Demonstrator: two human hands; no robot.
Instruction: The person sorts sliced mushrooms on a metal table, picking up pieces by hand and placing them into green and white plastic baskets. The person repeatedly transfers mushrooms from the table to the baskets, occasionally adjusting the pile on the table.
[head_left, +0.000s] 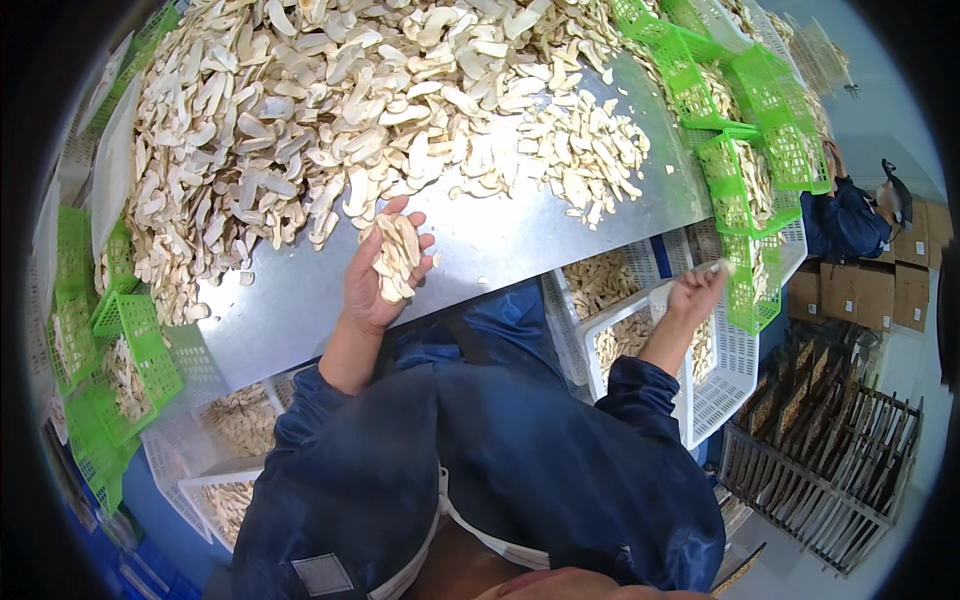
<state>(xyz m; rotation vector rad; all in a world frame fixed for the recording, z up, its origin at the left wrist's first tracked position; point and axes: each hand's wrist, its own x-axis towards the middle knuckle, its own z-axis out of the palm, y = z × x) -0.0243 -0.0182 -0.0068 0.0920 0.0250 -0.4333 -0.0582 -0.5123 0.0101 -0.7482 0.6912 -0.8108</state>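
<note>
My left hand (382, 262), palm up over the steel table's near edge, holds a small stack of dried mushroom slices (396, 255). Off to the right, above the white crates, is my right hand (696, 291) with its fingers drawn together. A small blurred pale piece (724, 267), apparently a mushroom slice, shows at its fingertips beside a green basket (742, 300). A large heap of dried mushroom slices (315, 112) covers the back and left of the table (525, 244). Smaller pieces form a separate pile (589, 154) right of it.
Green baskets (139, 352) holding slices line the left side, and more (705, 82) line the right. White crates (600, 330) of slices stand below the table edge. Another person (847, 217) is at the far right near cardboard boxes (840, 289) and a rack (825, 465).
</note>
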